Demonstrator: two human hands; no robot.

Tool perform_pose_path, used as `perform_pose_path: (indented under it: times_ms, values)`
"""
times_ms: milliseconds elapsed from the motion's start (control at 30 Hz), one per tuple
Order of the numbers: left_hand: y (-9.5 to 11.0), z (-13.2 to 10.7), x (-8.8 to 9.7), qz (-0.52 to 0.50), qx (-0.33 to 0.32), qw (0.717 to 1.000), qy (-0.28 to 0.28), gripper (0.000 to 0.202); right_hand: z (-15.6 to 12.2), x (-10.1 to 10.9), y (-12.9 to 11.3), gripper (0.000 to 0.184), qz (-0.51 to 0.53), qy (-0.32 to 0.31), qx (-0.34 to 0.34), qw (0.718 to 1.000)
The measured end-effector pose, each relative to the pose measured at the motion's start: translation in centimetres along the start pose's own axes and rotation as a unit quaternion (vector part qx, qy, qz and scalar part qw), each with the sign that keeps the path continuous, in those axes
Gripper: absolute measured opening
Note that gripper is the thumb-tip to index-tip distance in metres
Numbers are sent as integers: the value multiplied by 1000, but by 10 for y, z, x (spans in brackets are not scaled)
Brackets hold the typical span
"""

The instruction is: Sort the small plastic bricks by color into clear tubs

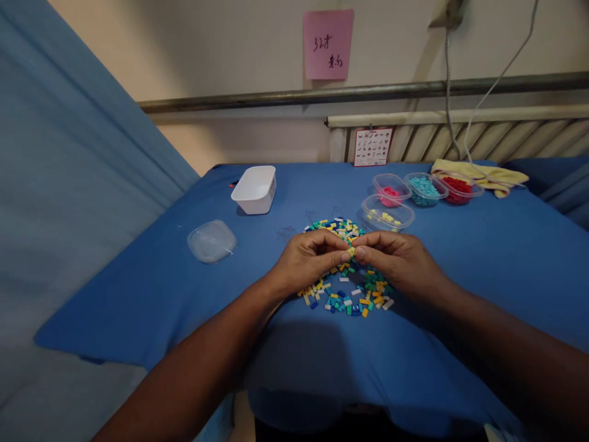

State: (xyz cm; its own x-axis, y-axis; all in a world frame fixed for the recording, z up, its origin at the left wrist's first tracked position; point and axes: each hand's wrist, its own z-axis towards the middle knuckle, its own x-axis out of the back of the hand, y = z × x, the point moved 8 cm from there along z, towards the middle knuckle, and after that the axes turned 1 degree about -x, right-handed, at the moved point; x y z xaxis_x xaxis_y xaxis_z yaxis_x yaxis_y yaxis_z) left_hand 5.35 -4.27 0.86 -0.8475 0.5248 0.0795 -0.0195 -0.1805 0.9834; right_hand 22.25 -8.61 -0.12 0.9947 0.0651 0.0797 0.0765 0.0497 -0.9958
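My left hand [306,261] and my right hand [398,261] meet over a pile of small coloured bricks [347,291] on the blue-covered table [483,258]. Both hands pinch a small yellow brick [351,251] between their fingertips, fingers curled. More bricks of the pile [335,227] lie just beyond the hands: yellow, green, blue, white, orange.
Behind the pile stand clear tubs: one with yellow bricks [387,213], one pink [391,188], one teal [426,188], one red [458,188]. A white rectangular tub [254,189] and a clear lid [211,240] lie at the left. A yellow cloth [481,174] and a picture card [372,147] are at the back.
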Motion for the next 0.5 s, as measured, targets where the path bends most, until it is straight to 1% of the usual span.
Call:
perform_pose_path:
  times_ms: [200, 500]
  values:
    - [3, -2, -3, 12, -15, 1000, 3, 22, 0, 1, 1, 30, 5, -2, -1, 1000]
    - [2, -2, -4, 22, -7, 1000, 11, 22, -2, 3, 1, 26, 8, 10, 4, 1000]
